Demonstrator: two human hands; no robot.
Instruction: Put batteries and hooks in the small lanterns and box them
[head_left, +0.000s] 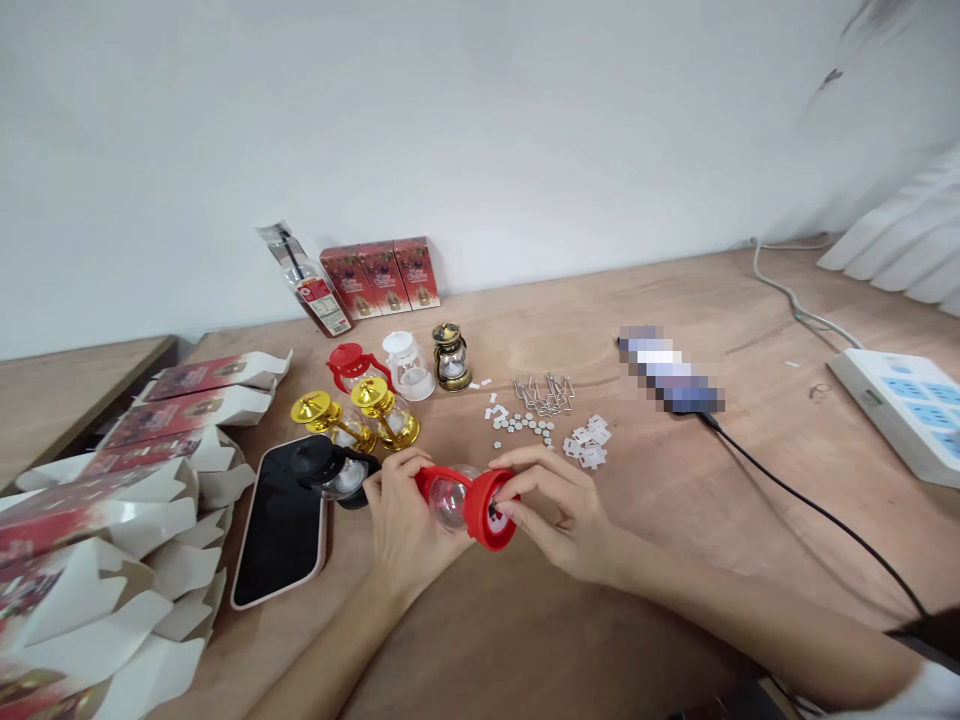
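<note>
A small red toy lantern (491, 510) with a clear globe lies on its side in front of me, its base turned to the right. My left hand (409, 510) is wrapped round its top end. At the base's underside, my right hand (559, 510) has thumb and forefinger pinched together; whatever is between the tips is too small to make out. Just beyond are button cells (525, 424), bent wire handles (544, 394) and white paper-like tabs (587, 440). A black lantern (337, 470) leans by my left hand, beside two gold lanterns (384, 412).
Red (358, 368), white (409, 365) and bronze (451, 357) lanterns stand behind. A bottle (315, 290) and red boxes (382, 277) are by the wall. Opened cartons (112, 540) and a phone (281, 525) lie left; a cabled phone (671, 372) and power strip (904, 405) lie right.
</note>
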